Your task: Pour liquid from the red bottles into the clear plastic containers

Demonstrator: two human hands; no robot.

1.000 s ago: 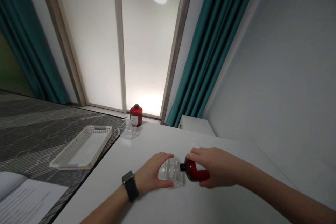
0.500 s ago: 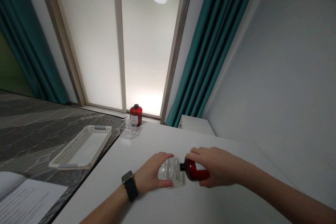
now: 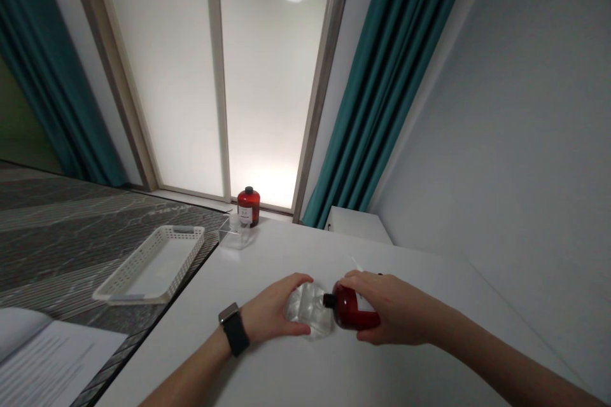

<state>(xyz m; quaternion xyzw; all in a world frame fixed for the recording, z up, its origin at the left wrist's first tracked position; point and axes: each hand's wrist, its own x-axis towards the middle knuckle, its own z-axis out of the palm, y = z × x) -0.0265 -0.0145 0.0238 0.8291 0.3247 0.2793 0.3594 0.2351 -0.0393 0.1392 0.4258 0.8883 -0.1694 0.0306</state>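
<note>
My left hand [image 3: 279,310], with a dark watch on its wrist, curves thumb and fingers around the sides of a clear container [image 3: 312,310] on the white table. In my right hand [image 3: 389,308] is a dark red bottle [image 3: 352,306] with a white label, tipped over on its side. Its black neck [image 3: 329,301] points left at the container's near right side, over its rim. Whether liquid is flowing out I cannot make out.
A second red bottle [image 3: 249,206] stands upright at the table's far edge, beside a clear box [image 3: 233,238]. To the left are a white basket [image 3: 157,267] and an open booklet [image 3: 62,356]. A white cabinet [image 3: 360,226] stands behind the table.
The tipped bottle has shifted slightly left, so its neck reaches further over the clear container. My left hand keeps its hold, moving only slightly.
</note>
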